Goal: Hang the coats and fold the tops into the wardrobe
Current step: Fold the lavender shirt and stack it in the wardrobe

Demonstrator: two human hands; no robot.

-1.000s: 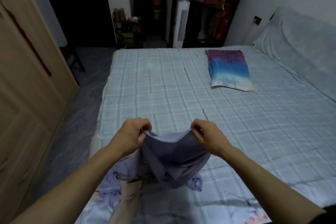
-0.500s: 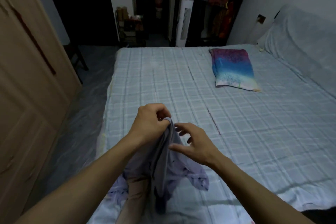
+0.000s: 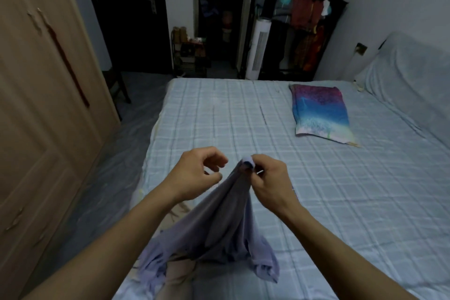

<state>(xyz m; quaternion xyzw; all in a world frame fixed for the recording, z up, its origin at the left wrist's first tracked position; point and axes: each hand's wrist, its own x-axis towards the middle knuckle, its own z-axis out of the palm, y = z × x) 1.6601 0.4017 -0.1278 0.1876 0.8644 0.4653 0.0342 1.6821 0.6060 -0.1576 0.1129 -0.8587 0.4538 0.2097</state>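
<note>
Fingertips (image 3: 250,170) of right hand (image 3: 270,182) pinched on 1 bunched edge of the top (image 3: 226,224), holding it up over the near end of the bed (image 3: 243,124). Left hand (image 3: 197,175) just beside at 9 o'clock, fingers curled but loose, gripping nothing, apart from the cloth. Top hanging from that single pinch in a narrow cone, hem spread and crumpled on the sheet at 6 o'clock, over a second pale garment (image 3: 179,273). Looks like the sorting-out stage of folding: finding shoulders or seams before laying flat. Next move likely calls for the left hand to catch the matching edge, then spread the cloth wide. Folded item (image 3: 321,112) at 1 o'clock, well apart. Wardrobe (image 3: 43,114) at 9 o'clock, doors closed; needs opening before anything goes in. Clothes rack (image 3: 306,22) at 12 o'clock, far wall.
</note>
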